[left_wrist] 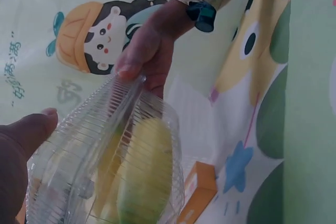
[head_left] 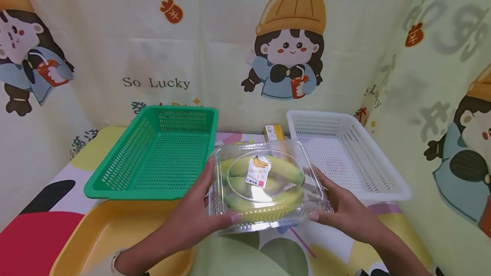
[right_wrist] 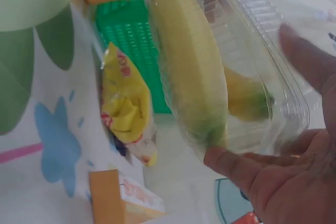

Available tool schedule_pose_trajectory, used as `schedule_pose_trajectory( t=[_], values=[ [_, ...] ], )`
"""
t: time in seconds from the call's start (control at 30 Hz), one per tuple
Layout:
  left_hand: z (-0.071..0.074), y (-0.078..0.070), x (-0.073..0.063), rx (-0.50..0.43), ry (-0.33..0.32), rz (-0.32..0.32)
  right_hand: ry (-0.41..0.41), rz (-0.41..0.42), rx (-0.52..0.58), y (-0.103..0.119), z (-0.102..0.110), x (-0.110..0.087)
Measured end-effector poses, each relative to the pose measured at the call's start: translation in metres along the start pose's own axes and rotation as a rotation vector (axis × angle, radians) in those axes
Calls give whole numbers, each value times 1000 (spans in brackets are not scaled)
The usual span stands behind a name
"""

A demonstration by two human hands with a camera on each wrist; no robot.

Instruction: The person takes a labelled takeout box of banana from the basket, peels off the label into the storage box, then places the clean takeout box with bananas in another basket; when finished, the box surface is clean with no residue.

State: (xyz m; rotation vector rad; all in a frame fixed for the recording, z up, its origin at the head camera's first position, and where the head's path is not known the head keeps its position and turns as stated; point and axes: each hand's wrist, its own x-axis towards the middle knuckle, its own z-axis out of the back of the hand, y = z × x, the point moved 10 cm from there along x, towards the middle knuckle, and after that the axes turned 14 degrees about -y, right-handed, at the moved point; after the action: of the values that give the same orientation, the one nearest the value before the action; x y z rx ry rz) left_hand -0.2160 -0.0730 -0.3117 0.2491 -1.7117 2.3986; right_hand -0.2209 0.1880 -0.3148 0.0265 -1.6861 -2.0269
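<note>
A clear plastic clamshell box (head_left: 312,191) is held up off the table between both hands, with bananas (right_wrist: 186,61) visible inside and a banana-picture label (head_left: 259,171) on its lid. The left hand (head_left: 197,210) grips the box's left side, thumb on the front edge. On the opposite side the right hand (head_left: 347,212) grips it, its thumb at the front corner. In the left wrist view the lid seam looks closed, and the left hand's thumb (left_wrist: 31,135) shows beside the ribbed wall. Fingers (right_wrist: 233,166) of the right hand support the box from beneath in the right wrist view.
Behind to the left is a green basket (head_left: 115,178), overlapping an orange-yellow tray (head_left: 82,229). A white basket (head_left: 387,171) stands at the back right. Between the baskets are a small orange box (head_left: 274,133) and a yellow packet (right_wrist: 126,100). Printed cloth (head_left: 226,54) walls the back.
</note>
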Motion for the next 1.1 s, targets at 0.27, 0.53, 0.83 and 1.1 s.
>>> schedule_pose_trajectory(
  t=[0.27, 0.53, 0.83, 1.1],
  values=[
    [-1, 23, -35, -98, 7, 107, 64, 39, 65, -14, -17, -23],
    [-15, 48, -66, -225, -18, 172, 98, 32, 100, -33, -32, -52],
    [-32, 75, -77, -414, 34, -11, 148, -18, 146, -50, -34, -70],
    [-40, 84, -79, -392, -26, 86, 151, -94, 174, -68, -32, -75]
  ],
)
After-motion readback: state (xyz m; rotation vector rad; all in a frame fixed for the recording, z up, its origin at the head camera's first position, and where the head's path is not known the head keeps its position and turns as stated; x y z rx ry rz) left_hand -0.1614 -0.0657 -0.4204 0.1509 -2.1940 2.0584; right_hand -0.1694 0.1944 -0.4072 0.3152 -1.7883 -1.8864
